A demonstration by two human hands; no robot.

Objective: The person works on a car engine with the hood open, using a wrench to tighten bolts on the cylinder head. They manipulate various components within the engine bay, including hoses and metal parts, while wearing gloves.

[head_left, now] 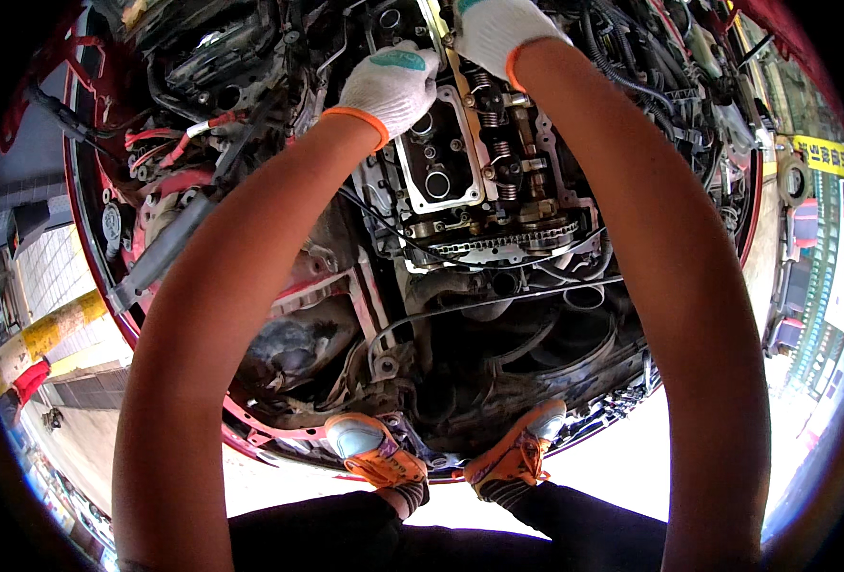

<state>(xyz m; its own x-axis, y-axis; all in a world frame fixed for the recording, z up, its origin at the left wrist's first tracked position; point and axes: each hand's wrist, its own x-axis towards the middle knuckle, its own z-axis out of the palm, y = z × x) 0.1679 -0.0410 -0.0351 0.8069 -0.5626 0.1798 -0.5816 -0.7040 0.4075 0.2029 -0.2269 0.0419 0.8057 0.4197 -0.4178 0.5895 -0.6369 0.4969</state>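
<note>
White knit gloves (pixel 360 100) with orange cuffs cover the curled left hand (pixel 391 86) and the right hand (pixel 500 36), apart over the opened silver-grey metal engine (pixel 484 181) inside the red car body (pixel 274 431); whether either grips anything, I cannot tell.

Both arms (pixel 236 286) reach forward, left hand (pixel 393 89) curled, right hand (pixel 501 38) partly out of view.
</note>
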